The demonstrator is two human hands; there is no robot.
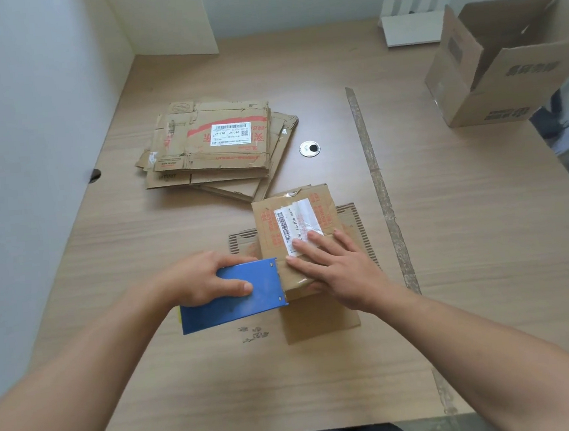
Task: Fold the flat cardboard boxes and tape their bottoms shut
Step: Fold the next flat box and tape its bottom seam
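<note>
Cardboard box [265, 218] — on wood-grain table [153, 381], white walls [9, 119] around

A packing station at an office-style desk [153, 381]: the pale wood-grain top carries a round cable grommet [309, 149], white partitions [25, 100] close off the left and far sides, flat cartons [216, 159] with shipping labels [231, 133] lie stacked at centre left, and an open carton [490, 70] stands at the far right corner.

Left hand [209, 278] curled gripping, right hand [336, 269] pressing flat.
</note>
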